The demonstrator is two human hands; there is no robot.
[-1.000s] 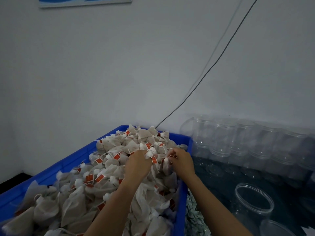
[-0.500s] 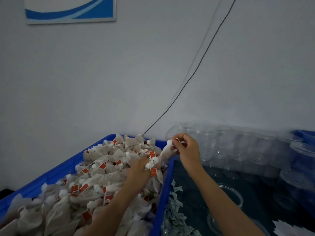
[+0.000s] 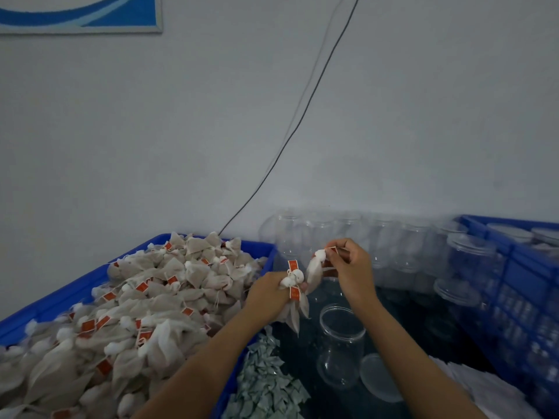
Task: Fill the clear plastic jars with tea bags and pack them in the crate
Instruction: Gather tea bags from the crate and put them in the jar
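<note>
A blue bin (image 3: 60, 300) on the left is heaped with beige tea bags (image 3: 157, 300) with orange tags. My left hand (image 3: 269, 294) grips a bunch of tea bags (image 3: 295, 309) just past the bin's right edge. My right hand (image 3: 348, 267) pinches the top of one tea bag (image 3: 314, 270) beside that bunch. Both hands hover above an open clear jar (image 3: 341, 343) standing on the dark table. A round clear lid (image 3: 378, 376) lies to the jar's right.
Rows of empty clear jars (image 3: 393, 243) line the wall. A blue crate (image 3: 526, 285) with jars inside stands at the right. A pile of small pale paper packets (image 3: 266, 382) lies by the bin. A black cable (image 3: 290, 140) runs down the wall.
Both hands have lifted out of the tea bag heap and moved right, carrying tea bags over the open jar. The view has shifted right and down.
</note>
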